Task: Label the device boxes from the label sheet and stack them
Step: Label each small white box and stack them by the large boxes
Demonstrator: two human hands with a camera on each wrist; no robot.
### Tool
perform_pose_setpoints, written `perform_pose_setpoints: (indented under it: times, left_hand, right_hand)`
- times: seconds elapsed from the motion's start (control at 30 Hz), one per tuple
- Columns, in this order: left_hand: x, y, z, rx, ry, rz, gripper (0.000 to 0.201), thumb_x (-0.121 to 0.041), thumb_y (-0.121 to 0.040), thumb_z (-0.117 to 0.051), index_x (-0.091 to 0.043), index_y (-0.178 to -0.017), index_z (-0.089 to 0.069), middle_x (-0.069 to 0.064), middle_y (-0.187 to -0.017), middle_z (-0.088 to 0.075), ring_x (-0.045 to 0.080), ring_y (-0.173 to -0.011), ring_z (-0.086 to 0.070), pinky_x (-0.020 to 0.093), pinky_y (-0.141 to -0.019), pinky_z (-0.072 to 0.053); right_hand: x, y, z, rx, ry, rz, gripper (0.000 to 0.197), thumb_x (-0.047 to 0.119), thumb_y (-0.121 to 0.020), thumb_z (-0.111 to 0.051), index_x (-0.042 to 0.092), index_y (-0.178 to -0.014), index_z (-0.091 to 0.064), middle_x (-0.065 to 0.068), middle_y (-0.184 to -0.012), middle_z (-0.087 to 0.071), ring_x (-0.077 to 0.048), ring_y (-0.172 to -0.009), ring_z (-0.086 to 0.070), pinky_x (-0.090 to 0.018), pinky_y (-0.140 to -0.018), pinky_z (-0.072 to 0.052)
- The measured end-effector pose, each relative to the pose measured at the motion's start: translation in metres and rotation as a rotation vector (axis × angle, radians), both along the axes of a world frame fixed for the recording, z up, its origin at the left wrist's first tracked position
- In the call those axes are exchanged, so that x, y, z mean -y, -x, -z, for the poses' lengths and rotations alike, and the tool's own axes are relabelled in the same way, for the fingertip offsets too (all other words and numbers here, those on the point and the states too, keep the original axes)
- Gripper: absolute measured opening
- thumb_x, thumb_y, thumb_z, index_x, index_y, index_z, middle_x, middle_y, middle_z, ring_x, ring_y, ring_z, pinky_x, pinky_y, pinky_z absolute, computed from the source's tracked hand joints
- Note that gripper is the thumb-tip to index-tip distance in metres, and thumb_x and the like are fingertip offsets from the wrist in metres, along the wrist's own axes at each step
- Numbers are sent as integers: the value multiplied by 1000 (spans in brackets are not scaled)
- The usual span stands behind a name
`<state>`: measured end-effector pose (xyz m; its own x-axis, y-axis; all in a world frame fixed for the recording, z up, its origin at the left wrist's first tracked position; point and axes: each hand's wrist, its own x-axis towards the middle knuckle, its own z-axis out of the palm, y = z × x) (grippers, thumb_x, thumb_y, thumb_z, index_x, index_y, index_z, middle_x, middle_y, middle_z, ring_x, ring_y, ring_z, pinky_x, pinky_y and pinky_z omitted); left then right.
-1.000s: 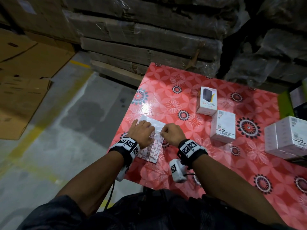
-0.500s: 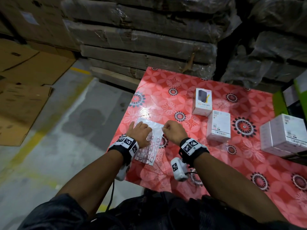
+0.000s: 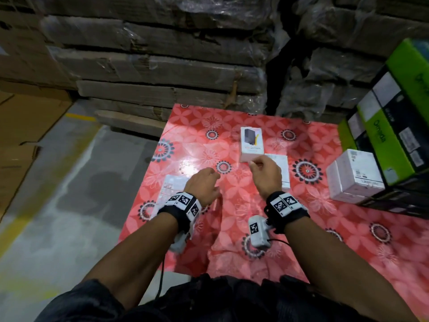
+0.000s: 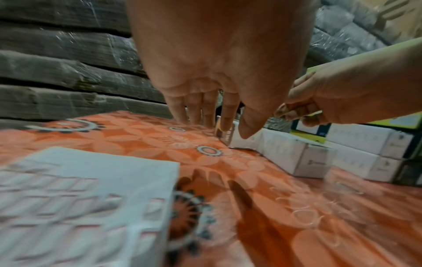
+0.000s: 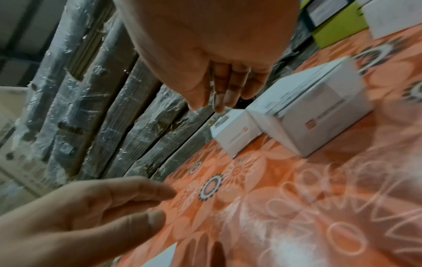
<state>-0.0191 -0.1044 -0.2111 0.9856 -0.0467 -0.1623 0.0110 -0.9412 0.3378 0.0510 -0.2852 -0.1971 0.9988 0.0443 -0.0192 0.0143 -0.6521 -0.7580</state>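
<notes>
- At the tips of the right hand (image 3: 264, 174), thumb and forefinger are pressed together in a pinch, with the other fingers (image 4: 297, 111) curled under. Whether a peeled label sits in the pinch is too small to tell.
- The pinch is held just above the near edge of the pictured box (image 3: 251, 145), and the palm is over the plain white box (image 3: 282, 175) beside it.
- The left hand (image 3: 203, 185) is held flat above the bench (image 3: 255, 228), its fingers (image 4: 194, 108) straight, slightly apart and clamped on nothing.
- The label sheet (image 3: 170, 189) lies flat at the left edge of the bench, just left of the left wrist. Both hands are off it.
- The step in hand is judged to be carrying a label to a box. One edge should be laid down first and the rest smoothed flat. The box could be steadied with the free left hand so that it does not slide on the glossy cloth.
- A bare face should be chosen, so that no printed codes are covered.
- On the pictured box, a dark upright device with a yellow mark is shown; the orange line beneath is not readable.
- Two more white boxes (image 3: 355, 180) stand at the right and carry barcode stickers too small to read.
- On the green cartons (image 3: 385, 138) behind them, a word that seems to be "Omada" is printed.
</notes>
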Motion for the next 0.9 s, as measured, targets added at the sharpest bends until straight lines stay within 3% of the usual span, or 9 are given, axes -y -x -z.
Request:
perform_pose_setpoints:
  times: [0.23, 0.37, 0.43, 0.57, 0.63, 0.77, 0.9]
  left_hand:
    - [82, -29, -1, -14, 300, 42, 55, -22, -94, -52, -16, -146, -35, 11, -142, -43, 26, -127, -45, 37, -104, -38]
    - [113, -41, 9, -13, 458, -14, 64, -25, -90, -60, -22, -148, -32, 8, -144, -44, 26, -131, -42, 37, -104, -36]
    - [124, -44, 13, -12, 476, -40, 64, -20, -90, -61, -17, -148, -33, 9, -146, -43, 27, -132, -41, 36, -106, -34]
    - [136, -47, 16, 10, 486, -67, 57, -9, -89, -62, -10, -143, -42, 14, -143, -42, 29, -132, -41, 38, -110, -34]
    - [139, -49, 18, 21, 495, -86, 54, -5, -87, -63, -8, -139, -47, 13, -142, -40, 29, -130, -43, 41, -109, -38]
    - [148, -50, 16, 65, 471, -94, 49, -4, -86, -62, -10, -133, -53, 10, -149, -33, 29, -131, -44, 41, -105, -43]
    - [152, -50, 13, 108, 345, -70, 41, 0, -87, -58, -11, -126, -58, 7, -151, -32, 31, -124, -50, 38, -99, -45]
  right_hand:
    - [64, 6, 18, 17, 12, 227, 15, 25, -94, -62, 11, -94, -68, -12, -103, -66, -31, -100, -59, -44, -91, -47]
    - [86, 14, 21, -67, 1, 277, 11, 20, -96, -57, 12, -92, -64, -7, -102, -63, -23, -92, -56, -30, -75, -41]
    - [91, 17, 21, -84, -21, 264, 9, 17, -97, -54, 15, -90, -60, -3, -98, -62, -20, -86, -55, -28, -71, -38]
    - [91, 21, 24, -121, -97, 266, 7, 15, -98, -53, 15, -99, -59, -2, -98, -62, -21, -91, -58, -32, -79, -46]
    - [91, 21, 23, -118, -133, 282, 7, 17, -99, -52, 15, -99, -60, -2, -99, -63, -22, -93, -59, -37, -85, -50]
    - [98, 14, 20, -67, -132, 264, 15, 16, -99, -54, 9, -106, -64, -7, -105, -68, -19, -91, -58, -32, -81, -47]
    - [107, 12, 20, -55, -123, 218, 19, 20, -97, -58, 12, -111, -66, -6, -109, -69, -22, -97, -63, -41, -86, -53]
